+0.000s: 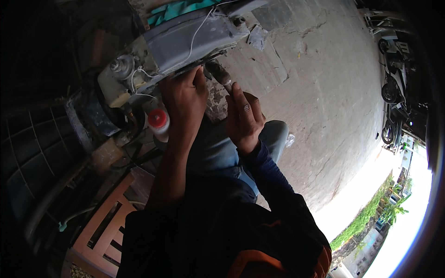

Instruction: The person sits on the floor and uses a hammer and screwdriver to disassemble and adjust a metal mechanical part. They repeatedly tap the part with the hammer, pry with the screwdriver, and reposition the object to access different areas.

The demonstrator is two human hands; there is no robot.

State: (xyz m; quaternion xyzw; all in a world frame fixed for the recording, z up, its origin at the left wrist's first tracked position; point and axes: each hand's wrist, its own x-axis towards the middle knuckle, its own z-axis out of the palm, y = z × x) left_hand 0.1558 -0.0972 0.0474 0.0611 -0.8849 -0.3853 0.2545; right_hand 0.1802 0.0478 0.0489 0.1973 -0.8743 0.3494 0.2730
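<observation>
Concrete floor (pixel 324 92) behind, both hands (pixel 213 104) reach up under grey casing (pixel 185 39).

Dark-handled tool (pixel 219 73) tilted, tip against grey metal housing (pixel 185 39) underside.

Dim shaded left side, blown-out daylight lower right, fisheye bending, dark vignetted corners

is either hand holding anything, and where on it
The right hand grips a dark tool by its lower handle end. The left hand presses on the grey metal part's underside; no clear hold.
</observation>
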